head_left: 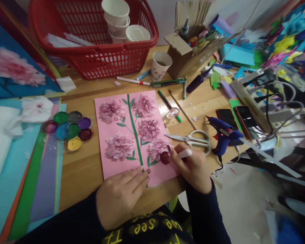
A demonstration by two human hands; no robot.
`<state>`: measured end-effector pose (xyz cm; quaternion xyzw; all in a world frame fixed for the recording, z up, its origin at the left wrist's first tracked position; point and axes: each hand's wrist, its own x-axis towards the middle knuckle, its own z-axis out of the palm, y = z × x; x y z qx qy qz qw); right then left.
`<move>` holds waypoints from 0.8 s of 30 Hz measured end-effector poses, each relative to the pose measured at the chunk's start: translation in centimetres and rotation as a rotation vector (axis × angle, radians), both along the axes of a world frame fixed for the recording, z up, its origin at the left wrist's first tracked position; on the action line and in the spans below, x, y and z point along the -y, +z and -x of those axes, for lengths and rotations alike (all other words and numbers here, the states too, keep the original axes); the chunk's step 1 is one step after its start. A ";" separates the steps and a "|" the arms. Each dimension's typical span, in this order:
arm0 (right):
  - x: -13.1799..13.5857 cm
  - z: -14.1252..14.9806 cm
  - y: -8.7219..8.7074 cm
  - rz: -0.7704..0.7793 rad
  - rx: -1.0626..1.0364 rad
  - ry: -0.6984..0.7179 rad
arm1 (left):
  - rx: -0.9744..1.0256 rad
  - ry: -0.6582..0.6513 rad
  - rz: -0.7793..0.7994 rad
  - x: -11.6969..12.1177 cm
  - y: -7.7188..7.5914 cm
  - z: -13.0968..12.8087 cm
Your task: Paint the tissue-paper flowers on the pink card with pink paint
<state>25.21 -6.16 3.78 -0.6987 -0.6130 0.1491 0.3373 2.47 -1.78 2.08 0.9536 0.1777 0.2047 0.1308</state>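
Observation:
A pink sheet of paper lies on the wooden table, bearing a green stem, small green leaves and several ruffled pink-purple flowers. My left hand rests flat on the sheet's lower edge, fingers stretched out. In my right hand is a white-handled paint dabber, pinched between thumb and fingers. Its round dark red head is at the lower right flower; whether it touches the paper I cannot tell. Just beyond that hand lie open scissors.
Paint pots stand left of the sheet, beside coloured papers. Behind are a red basket, a paper cup and pens. A glue gun, phones and a power strip lie right.

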 end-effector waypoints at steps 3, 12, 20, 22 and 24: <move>0.7 -0.4 0.7 -0.086 -0.289 -0.222 | 0.014 0.003 -0.006 0.0 0.0 -0.1; -3.6 2.6 0.6 -0.397 -0.412 -0.592 | -0.001 0.002 -0.003 0.4 -0.4 0.2; -2.7 3.6 -1.2 -0.295 -0.007 -0.472 | 0.036 0.040 0.010 0.4 -0.5 0.0; -1.7 3.6 -1.6 -0.258 0.056 -0.483 | 0.036 0.044 0.018 0.3 -0.4 0.0; -1.0 3.7 -1.8 -0.225 0.100 -0.491 | 0.037 0.043 0.023 0.3 -0.4 0.0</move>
